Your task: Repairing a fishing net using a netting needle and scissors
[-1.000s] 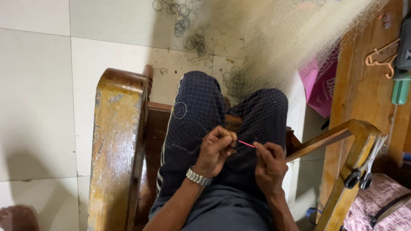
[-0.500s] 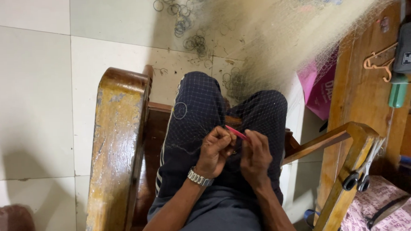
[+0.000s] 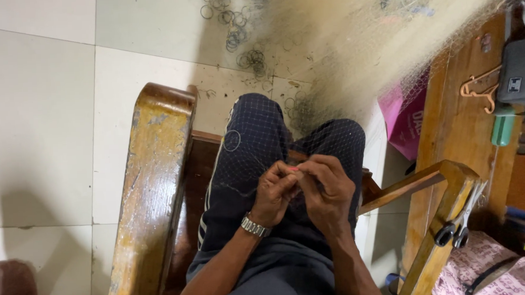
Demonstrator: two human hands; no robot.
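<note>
Pale floor tiles (image 3: 40, 114) are filling the left half of the view, w/ a scatter of small dark rings (image 3: 235, 32) lying on them near the top. A wooden chair is framing the person: one worn armrest (image 3: 150, 192) is running down the left, a second armrest (image 3: 432, 182) is angling in on the right w/ scissors (image 3: 451, 234) hanging off its post. A pink bag (image 3: 404, 116) and a wooden cabinet (image 3: 465, 123) are standing further right.

A fine fishing net (image 3: 352, 51) is spilling from the top of the view down over the dark trousers (image 3: 251, 148) and into the lap, approx. where both hands are meeting. Judging by how it is draping, it is very light, soft and limp, prob. snag-prone, so pinching single strands at the working spot looks better than grabbing a bunch.

Left hand (image 3: 275, 190), w/ a metal watch (image 3: 255, 226) at the wrist, is curling its fingers together, pinched on net strands. Right hand (image 3: 328, 189) is closing its fingers on a small red-pink tool (image 3: 294, 169), only the tip showing.

Hard to make out: the mesh itself is blurring to a haze up top; the rest of the tool and the exact strand gripped are hiding behind the fingers; the net's far end is cut off by the frame.
</note>
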